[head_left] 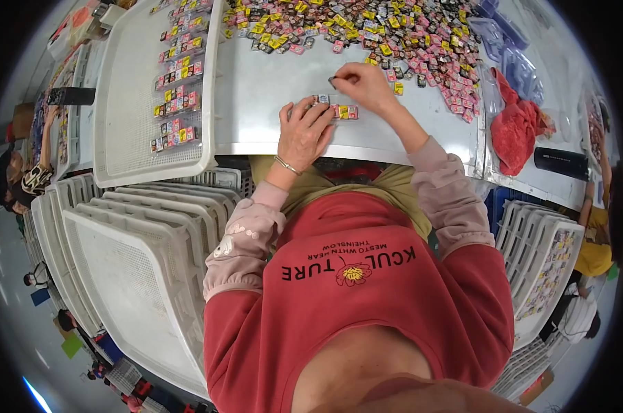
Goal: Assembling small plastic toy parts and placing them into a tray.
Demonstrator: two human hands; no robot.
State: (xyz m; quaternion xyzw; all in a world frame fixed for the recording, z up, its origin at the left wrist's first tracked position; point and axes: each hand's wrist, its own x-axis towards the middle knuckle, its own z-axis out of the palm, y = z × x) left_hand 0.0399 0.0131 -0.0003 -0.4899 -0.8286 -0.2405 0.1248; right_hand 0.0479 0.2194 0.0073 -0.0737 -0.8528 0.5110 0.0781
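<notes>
Pinching a small dark piece (332, 82), likely light, stiff, best held by its edges, in the right hand (363, 85) above the table (253, 86), while resting the left hand (303, 132), grip unclear, over a block row (347, 112).

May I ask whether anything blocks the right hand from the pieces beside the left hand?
Nothing visible does: only tabletop shows between the right hand and the row of pieces; the left hand is alongside.
</notes>
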